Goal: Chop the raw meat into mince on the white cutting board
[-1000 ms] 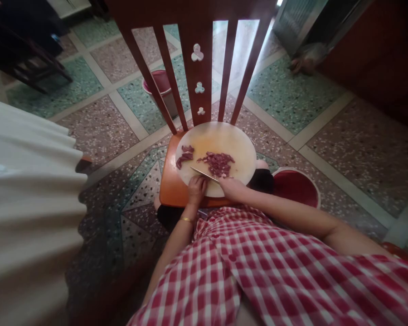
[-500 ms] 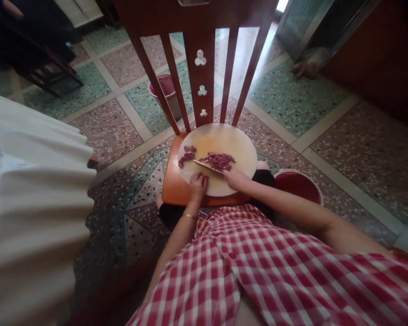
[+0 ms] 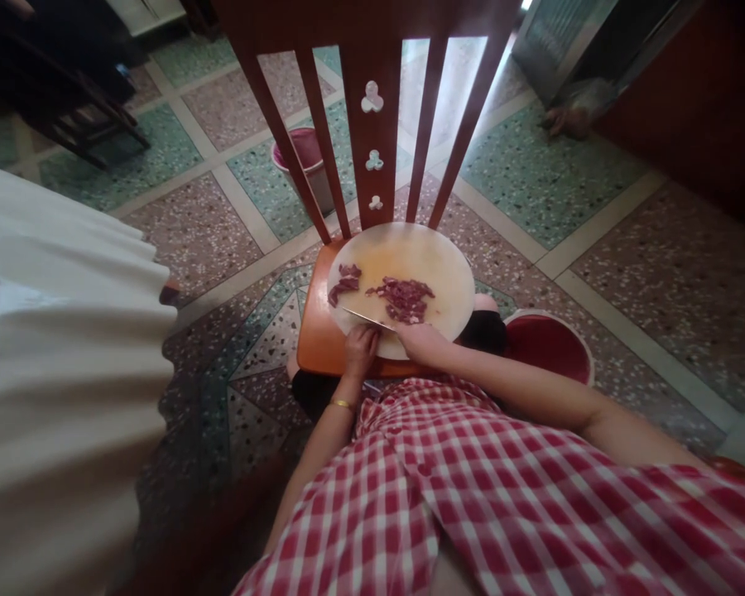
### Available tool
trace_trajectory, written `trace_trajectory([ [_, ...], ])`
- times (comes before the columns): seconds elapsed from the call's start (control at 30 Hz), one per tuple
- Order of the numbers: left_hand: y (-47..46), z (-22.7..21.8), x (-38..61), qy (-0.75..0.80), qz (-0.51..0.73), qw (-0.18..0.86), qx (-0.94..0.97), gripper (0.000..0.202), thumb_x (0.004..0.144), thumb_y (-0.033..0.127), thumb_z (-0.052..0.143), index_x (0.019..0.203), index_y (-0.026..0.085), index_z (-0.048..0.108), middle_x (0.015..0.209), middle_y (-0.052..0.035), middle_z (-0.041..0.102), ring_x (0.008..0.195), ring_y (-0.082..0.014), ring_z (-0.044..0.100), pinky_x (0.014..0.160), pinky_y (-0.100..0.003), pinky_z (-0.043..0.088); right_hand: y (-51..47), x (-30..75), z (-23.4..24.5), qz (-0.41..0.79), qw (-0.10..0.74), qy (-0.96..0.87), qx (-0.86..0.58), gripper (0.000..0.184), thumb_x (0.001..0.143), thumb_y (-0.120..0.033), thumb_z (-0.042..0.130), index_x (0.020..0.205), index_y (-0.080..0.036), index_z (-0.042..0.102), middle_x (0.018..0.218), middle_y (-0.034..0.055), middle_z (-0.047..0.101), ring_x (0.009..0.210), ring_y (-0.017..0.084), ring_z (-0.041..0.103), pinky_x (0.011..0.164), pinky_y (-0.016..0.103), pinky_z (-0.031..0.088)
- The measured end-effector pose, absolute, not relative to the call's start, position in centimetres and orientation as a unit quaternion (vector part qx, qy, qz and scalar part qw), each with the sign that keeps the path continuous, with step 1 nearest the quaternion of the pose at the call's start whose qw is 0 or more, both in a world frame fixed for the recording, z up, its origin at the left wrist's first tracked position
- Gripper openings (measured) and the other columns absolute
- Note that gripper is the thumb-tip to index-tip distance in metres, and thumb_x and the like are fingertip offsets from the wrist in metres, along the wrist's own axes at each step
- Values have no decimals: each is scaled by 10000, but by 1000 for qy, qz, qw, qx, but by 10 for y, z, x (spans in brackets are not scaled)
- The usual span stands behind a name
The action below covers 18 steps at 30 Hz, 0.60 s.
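A round white cutting board (image 3: pixel 440 257) lies on the seat of a wooden chair (image 3: pixel 315 331). My right hand (image 3: pixel 425 343) is closed around the handle of a knife (image 3: pixel 367 318), whose blade points left across the near part of the board. Just below the blade, my left hand (image 3: pixel 361 346) rests at the board's near edge with its fingers curled; what they hold, if anything, is hidden. Beyond the knife lies a pile of cut dark red meat (image 3: pixel 405 298). A few larger meat pieces (image 3: pixel 346 283) sit at the board's left side.
The chair's slatted back (image 3: pixel 369 124) rises behind the board. A red basin (image 3: pixel 550 348) stands on the floor at right, and a bin (image 3: pixel 307 161) stands beyond the chair. A pale pleated cloth (image 3: pixel 68 356) hangs at left. Part of another person shows at upper left.
My right hand has drawn the knife nearer to me and slightly left, away from the meat pile. The blade now lies close to my left fingers, which stay curled at the edge.
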<state>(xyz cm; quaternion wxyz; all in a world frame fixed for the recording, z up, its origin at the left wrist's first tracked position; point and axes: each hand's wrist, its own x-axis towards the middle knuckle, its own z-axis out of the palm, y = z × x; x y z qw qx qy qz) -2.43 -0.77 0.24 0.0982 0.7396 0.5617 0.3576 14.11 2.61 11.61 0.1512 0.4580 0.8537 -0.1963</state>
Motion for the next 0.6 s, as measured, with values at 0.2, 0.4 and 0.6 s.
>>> trace_trajectory([
  [0.2, -3, -4, -26, 576, 337, 58, 743, 208, 862, 238, 422, 888, 156, 611, 859, -102, 601, 871, -192, 545, 765, -339, 455, 43, 108, 117, -201, 133, 868, 435, 344, 915, -170, 239, 1197, -123, 430, 994, 165, 620, 894, 225, 615, 750, 315, 456],
  [0.4, 0, -3, -27, 576, 304, 44, 757, 192, 850, 231, 439, 815, 165, 616, 759, -79, 569, 809, -189, 527, 724, -326, 438, 26, 155, 114, -188, 138, 864, 445, 369, 877, -127, 315, 1237, -145, 395, 1003, 150, 622, 915, 221, 607, 762, 312, 447],
  [0.6, -5, 7, -22, 583, 319, 48, 746, 169, 831, 216, 456, 882, 178, 612, 868, -96, 579, 869, -204, 531, 751, -343, 456, 20, 173, 111, -196, 165, 851, 459, 308, 862, -129, 361, 1165, -134, 415, 977, 155, 632, 916, 229, 614, 739, 309, 451],
])
